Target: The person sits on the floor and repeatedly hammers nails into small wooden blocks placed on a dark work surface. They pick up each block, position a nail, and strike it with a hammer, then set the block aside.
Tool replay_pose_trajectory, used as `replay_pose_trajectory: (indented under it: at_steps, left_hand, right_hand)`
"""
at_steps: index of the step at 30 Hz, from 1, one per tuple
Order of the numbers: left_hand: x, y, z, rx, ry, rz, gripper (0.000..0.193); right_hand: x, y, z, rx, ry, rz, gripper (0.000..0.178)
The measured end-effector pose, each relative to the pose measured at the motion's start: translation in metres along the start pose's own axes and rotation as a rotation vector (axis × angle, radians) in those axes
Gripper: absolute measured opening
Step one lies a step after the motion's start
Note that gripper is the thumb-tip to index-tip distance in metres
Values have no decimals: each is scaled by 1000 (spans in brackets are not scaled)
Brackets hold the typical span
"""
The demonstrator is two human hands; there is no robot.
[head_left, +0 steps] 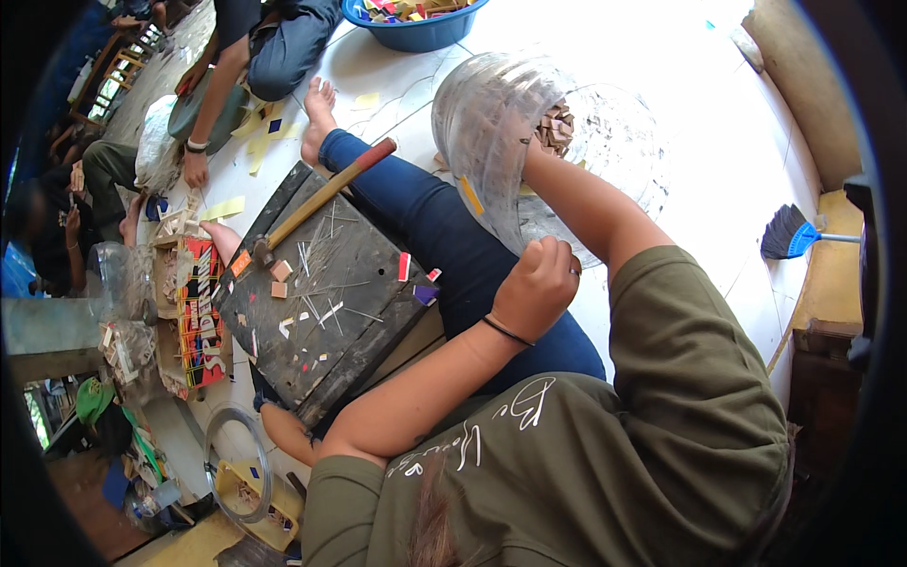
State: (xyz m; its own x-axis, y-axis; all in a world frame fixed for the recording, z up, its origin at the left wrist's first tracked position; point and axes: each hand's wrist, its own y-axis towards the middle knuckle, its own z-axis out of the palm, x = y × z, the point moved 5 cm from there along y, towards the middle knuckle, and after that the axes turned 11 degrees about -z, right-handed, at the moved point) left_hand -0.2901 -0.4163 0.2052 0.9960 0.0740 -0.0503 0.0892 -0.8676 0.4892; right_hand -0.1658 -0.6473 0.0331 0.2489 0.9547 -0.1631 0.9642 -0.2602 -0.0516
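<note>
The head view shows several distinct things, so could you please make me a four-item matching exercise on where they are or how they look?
Column one
1. hammer
2. pile of small wooden blocks
3. basin
4. broom

Column two
A. blue, holding colourful pieces, at the top of the view
B. dark bristles, toward the right side of the view
C. lying on the dark board
D. in the clear plastic container

Right pairs: 1-C, 2-D, 3-A, 4-B
</note>
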Motion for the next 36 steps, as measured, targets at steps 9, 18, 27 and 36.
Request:
replay_pose_trajectory:
  at_steps: [9,18,27,36]
  left_hand:
    - [-7,-2,4,-44,33,-27,8]
    - [-14,-9,6,-85,12,4,14]
    - [-6,-8,0,-57,-15,27,10]
    - [41,73,-6,-337,50,52,14]
  right_hand:
    - [22,-6,21,6,-38,-116,69]
    - [34,-35,-68,124,-5,-296,40]
    - [15,-80,-165,285,895,111,40]
    - [-44,-162,-281,-310,1800,160,50]
